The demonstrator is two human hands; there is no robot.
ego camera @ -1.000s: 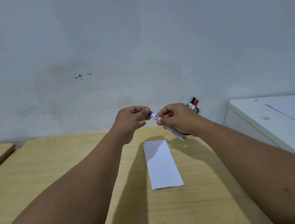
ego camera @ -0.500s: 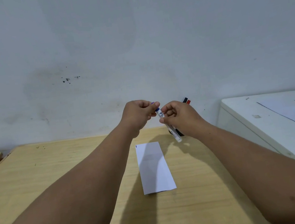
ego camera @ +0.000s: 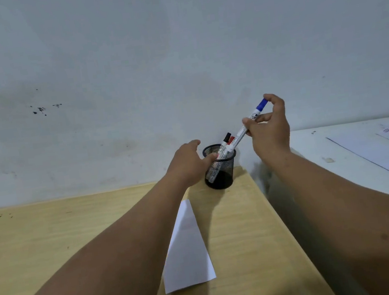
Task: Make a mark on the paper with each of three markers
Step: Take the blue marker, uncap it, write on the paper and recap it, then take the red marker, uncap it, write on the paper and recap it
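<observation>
Your right grip [ego camera: 271, 131] pinches the blue-capped marker [ego camera: 237, 138], its lower end inside the black mesh pen cup [ego camera: 221, 177], while your left grip [ego camera: 188, 164] rests released against that cup.

Mesh pen cup [ego camera: 225, 176], centre frame: its mouth is crowded by a black-capped marker [ego camera: 227, 136], a red-capped marker [ego camera: 231, 140] and the slanting blue-capped marker [ego camera: 239, 135]. The left hand [ego camera: 186, 166] blocks the cup's left side and the right hand [ego camera: 272, 131] its upper right. Bare bench [ego camera: 52, 242] at left allows passage; the paper [ego camera: 187, 248] lies flat at lower centre.
</observation>
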